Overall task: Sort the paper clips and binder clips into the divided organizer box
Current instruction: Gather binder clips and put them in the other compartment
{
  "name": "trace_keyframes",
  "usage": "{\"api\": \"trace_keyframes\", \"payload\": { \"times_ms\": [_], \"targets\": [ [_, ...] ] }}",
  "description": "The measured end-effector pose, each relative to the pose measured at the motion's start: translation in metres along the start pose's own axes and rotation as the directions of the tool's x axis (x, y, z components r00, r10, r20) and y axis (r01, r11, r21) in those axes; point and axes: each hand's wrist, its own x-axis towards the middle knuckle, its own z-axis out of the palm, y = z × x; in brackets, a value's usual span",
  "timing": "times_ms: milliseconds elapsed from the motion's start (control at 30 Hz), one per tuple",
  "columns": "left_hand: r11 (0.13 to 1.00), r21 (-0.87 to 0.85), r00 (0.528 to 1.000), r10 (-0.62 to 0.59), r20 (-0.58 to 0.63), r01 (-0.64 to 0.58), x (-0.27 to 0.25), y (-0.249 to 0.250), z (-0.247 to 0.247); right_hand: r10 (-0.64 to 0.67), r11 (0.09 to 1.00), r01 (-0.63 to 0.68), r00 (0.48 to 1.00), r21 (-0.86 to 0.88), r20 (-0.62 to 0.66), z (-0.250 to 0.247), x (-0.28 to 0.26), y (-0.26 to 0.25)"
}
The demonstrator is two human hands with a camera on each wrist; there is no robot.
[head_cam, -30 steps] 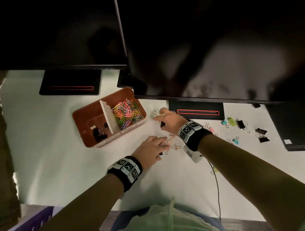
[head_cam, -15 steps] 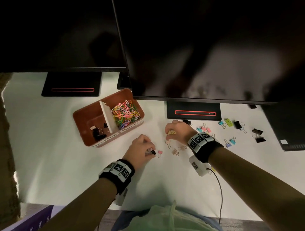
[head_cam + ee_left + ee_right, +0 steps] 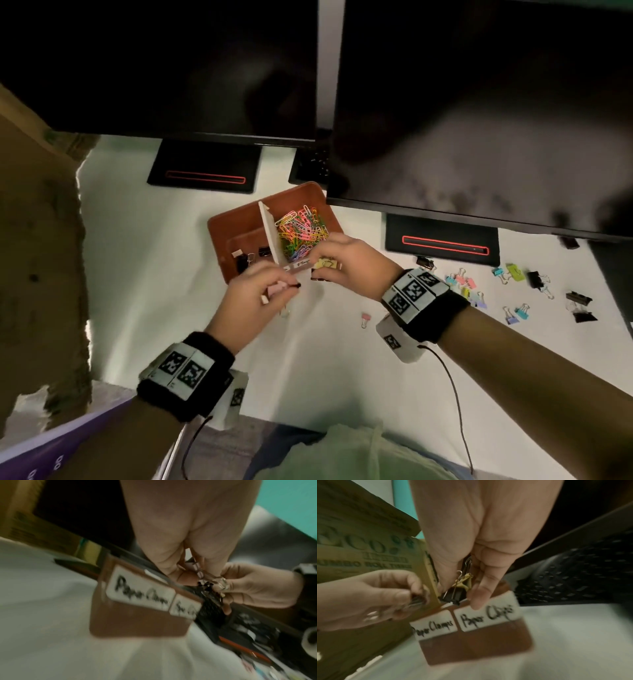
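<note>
A brown organizer box with a white divider sits on the white desk; its right half holds coloured paper clips, its left half a few binder clips. Labels on its front read "Paper Clamps" and "Paper Clips". My left hand hovers at the box's near edge, gripping small binder clips, one pink. My right hand is beside it, pinching a yellow and a black binder clip.
Several loose binder clips lie scattered to the right, and one pink clip just below my right hand. Two dark monitors on stands overhang the back of the desk. A cardboard carton stands at the left.
Both hands picked clips up off the desk and lifted toward the box's near edge. The camera view shifted, so the box now sits nearer the middle.
</note>
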Motion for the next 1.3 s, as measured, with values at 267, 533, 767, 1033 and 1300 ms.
{"api": "trace_keyframes", "payload": {
  "times_ms": [267,533,767,1033,1300],
  "targets": [
    [0.946,0.071,0.94,-0.304,-0.154,0.317,0.031,-0.013,-0.06,0.004,0.996,0.007,0.993,0.088,-0.119,0.028,0.073,-0.071],
    [0.995,0.046,0.996,0.085,0.038,-0.087,0.019,0.025,0.0,0.198,0.979,-0.2,0.92,0.03,-0.337,-0.005,-0.031,0.014],
    [0.958,0.203,0.809,0.047,0.586,-0.202,0.023,0.024,0.105,0.568,0.795,-0.591,0.805,-0.141,-0.174,-0.024,-0.105,0.098],
    [0.861,0.34,0.676,0.007,0.737,-0.379,0.038,0.007,0.149,0.556,0.796,-0.551,0.829,-0.25,-0.054,-0.009,-0.104,0.114],
    [0.95,0.202,0.79,0.071,0.609,-0.24,0.042,-0.003,0.149,0.476,0.868,-0.466,0.879,-0.171,0.019,-0.002,-0.091,0.112]
  ]
}}
